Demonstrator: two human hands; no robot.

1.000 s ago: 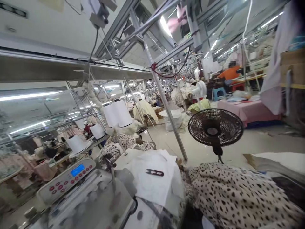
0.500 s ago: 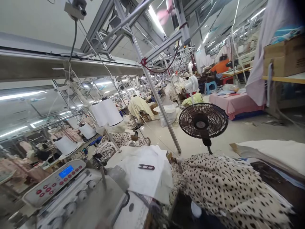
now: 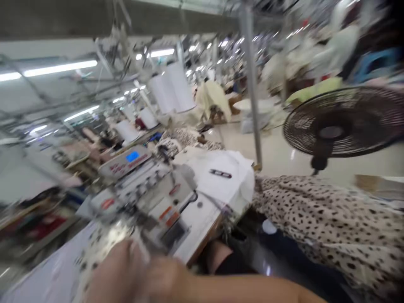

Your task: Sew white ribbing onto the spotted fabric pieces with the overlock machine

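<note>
The view is smeared by motion. My right hand comes in along the bottom edge, its forearm stretching in from the right. It rests by a piece of black-spotted cream fabric in front of the overlock sewing machine. The fingers look curled but are too blurred to read. My left hand is out of view. The machine's control panel has a lit blue display. Black thread snips lie on white cloth to the right of the machine.
A heap of spotted fabric lies at the right. Behind it stands a black floor fan. A metal pole rises past the table corner. White thread cones stand behind the machine. Other workstations and people fill the background.
The view has swung down and closer to the sewing machine. My right hand and forearm, unseen before, have come into the bottom of the view. The snips lie where they were.
</note>
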